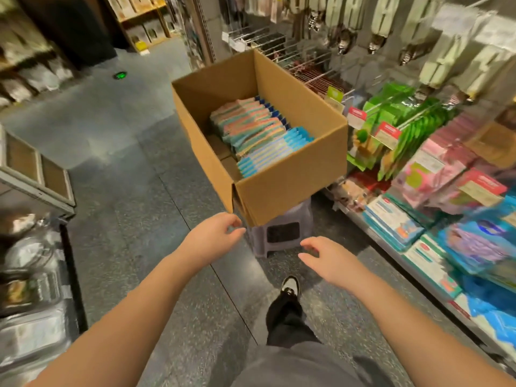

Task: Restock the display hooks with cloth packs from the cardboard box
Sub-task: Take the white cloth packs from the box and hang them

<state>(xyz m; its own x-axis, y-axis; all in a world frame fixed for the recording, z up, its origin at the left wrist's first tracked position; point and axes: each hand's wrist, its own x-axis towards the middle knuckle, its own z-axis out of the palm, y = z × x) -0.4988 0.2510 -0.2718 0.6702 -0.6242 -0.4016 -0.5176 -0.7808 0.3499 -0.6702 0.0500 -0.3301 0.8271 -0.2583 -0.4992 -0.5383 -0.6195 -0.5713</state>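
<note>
The cloth packs point(258, 132) stand on edge in rows inside the open cardboard box point(290, 185), filling its right-hand part against the wall nearest the display. The rows farther from the camera show pink, teal and orange stripes, with a few dark blue edges behind them; the nearest rows are light blue. The left part of the box floor shows bare brown cardboard. The box sits on a small grey plastic stool point(282, 233), and its near corner overhangs the stool.

Just below that near corner, the person's left hand point(213, 236) hangs in the air with its fingers loosely curled and holding nothing; its fingertips are close to the bottom edge of the box, though contact cannot be made out. The right hand point(328, 259) is lower and to the right, in front of the stool, fingers relaxed and slightly spread, also empty.

To the right of the box, metal display hooks point(279, 50) stick out from the wall rack, several of them bare. Below and beside them hang green packs point(396, 113), pink packs point(435, 169) and blue packs point(474, 241), blurred. Pale green-handled utensils point(385, 20) hang along the top row.

The person's dark trouser leg and a black-and-white shoe point(290, 286) stand on the grey speckled floor point(134, 191). More shelving lines the left side of the aisle.
</note>
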